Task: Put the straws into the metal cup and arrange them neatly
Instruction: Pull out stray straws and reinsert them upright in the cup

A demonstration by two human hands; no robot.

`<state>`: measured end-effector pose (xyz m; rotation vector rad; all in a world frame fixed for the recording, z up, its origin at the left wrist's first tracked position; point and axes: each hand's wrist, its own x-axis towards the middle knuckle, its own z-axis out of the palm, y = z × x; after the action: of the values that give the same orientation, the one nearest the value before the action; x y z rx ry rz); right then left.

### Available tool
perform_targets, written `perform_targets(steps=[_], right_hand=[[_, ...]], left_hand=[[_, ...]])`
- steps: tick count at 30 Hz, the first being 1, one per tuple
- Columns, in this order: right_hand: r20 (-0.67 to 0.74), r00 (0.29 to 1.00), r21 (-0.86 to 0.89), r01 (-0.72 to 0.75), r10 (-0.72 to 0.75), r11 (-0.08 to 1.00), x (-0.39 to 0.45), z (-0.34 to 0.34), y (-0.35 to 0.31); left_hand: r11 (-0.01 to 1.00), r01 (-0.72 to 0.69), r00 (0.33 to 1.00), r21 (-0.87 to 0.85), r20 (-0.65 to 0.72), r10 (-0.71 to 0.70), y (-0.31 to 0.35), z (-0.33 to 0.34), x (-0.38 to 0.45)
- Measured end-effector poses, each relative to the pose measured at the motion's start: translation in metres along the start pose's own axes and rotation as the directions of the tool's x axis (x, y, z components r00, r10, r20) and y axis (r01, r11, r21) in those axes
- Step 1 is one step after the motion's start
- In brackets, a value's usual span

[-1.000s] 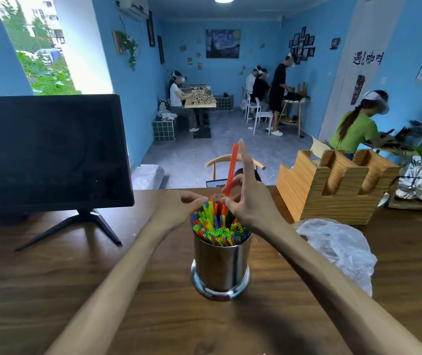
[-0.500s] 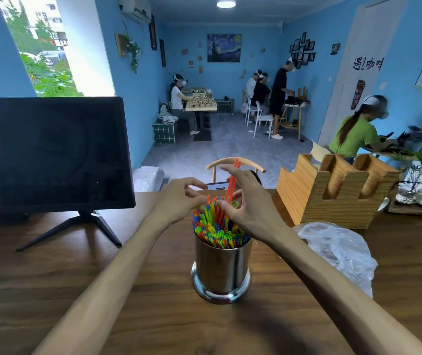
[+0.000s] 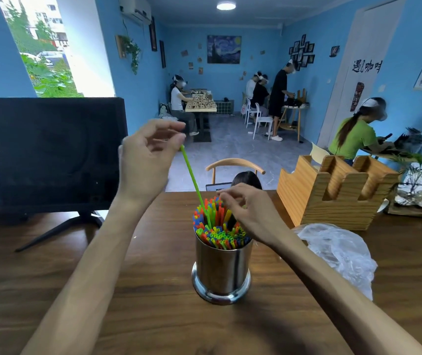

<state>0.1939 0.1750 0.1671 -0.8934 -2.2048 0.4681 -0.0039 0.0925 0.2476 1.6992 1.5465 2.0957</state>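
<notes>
Straws (image 3: 220, 228) in red, blue, green, yellow and orange packed the one metal cup (image 3: 222, 269), too many to count, and the cup stood upright on the wooden table (image 3: 138, 290) between the two forearms. Half a second before, both hands had been low over the bundle, with a red straw standing tall by the right fingers; that red straw no longer stood out, and the left hand (image 3: 146, 160) had risen well above the cup, its thumb and fingertips pinching the top of a single green straw (image 3: 194, 181), whose lower end was still down among the others. The right hand (image 3: 249, 210) stayed at the cup's far right rim, fingers curled and their tips pinching at the straw tops. Behind the cup stood one black monitor (image 3: 48, 149) to the left and one wooden holder (image 3: 335, 190) to the right; one crumpled clear plastic bag (image 3: 337, 254) lay beside the right forearm.
</notes>
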Motion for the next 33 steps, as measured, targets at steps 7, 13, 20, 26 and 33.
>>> perform_targets(steps=[7,13,20,26,33], right_hand=[[0.314,0.940,0.702,-0.323,0.131,0.635,0.003,-0.023,-0.037],[0.254,0.929,0.846,-0.348,0.270,0.404,0.008,-0.047,-0.010],[-0.139,0.922,0.906,-0.030,0.362,0.423,0.016,-0.077,-0.004],[-0.360,0.910,0.676,0.101,0.208,0.730,0.024,-0.085,-0.009],[-0.111,0.977,0.517,-0.097,0.179,0.850,0.015,-0.042,0.006]], left_hand=[[0.957,-0.100,0.974,-0.273,-0.223,0.038,0.019,0.006,-0.013],[0.965,0.041,0.955,-0.259,-0.275,-0.115,-0.018,0.008,-0.023],[0.934,0.319,0.869,0.160,0.344,-0.355,-0.049,0.011,-0.040],[0.873,0.284,0.832,0.395,0.351,-0.430,-0.073,0.027,-0.037],[0.779,0.372,0.752,0.504,0.329,-0.572,-0.088,0.027,-0.042]])
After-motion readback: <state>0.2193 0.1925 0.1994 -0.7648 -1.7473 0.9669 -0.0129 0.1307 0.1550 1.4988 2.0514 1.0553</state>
